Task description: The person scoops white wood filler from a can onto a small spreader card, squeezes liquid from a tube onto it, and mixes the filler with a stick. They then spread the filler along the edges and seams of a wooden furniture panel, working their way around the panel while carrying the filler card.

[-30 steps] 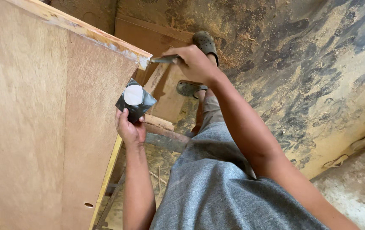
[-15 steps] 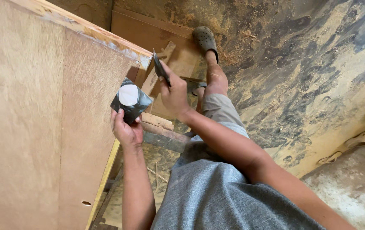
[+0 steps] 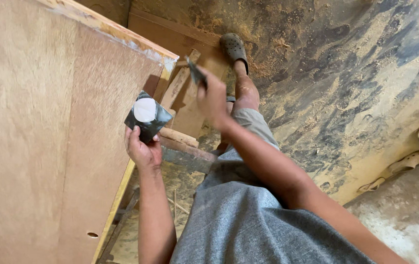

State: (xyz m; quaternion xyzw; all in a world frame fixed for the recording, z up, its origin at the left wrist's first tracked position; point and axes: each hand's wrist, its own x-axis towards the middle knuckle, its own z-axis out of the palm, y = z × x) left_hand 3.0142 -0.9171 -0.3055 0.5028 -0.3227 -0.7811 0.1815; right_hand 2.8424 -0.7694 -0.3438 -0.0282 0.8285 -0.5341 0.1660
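My left hand (image 3: 142, 149) grips a small dark square box (image 3: 147, 116) with a white round patch on its face, held close to the edge of a large plywood board (image 3: 38, 132). My right hand (image 3: 213, 100) is closed around a thin dark tool (image 3: 196, 73) that sticks up from my fist. It hovers to the right of the box, below the board's corner (image 3: 168, 57). Both forearms reach forward over my grey shorts (image 3: 248, 220).
The plywood board fills the left half and has a small hole (image 3: 92, 234) near its lower edge. Wooden offcuts (image 3: 182, 83) lie beneath it. My foot in a dark clog (image 3: 233, 48) rests on a dusty, sawdust-strewn floor. Pale sandals (image 3: 405, 164) lie at right.
My right hand has drawn back from the board's corner toward me and down, still holding the thin tool. The left hand with the box has hardly moved.
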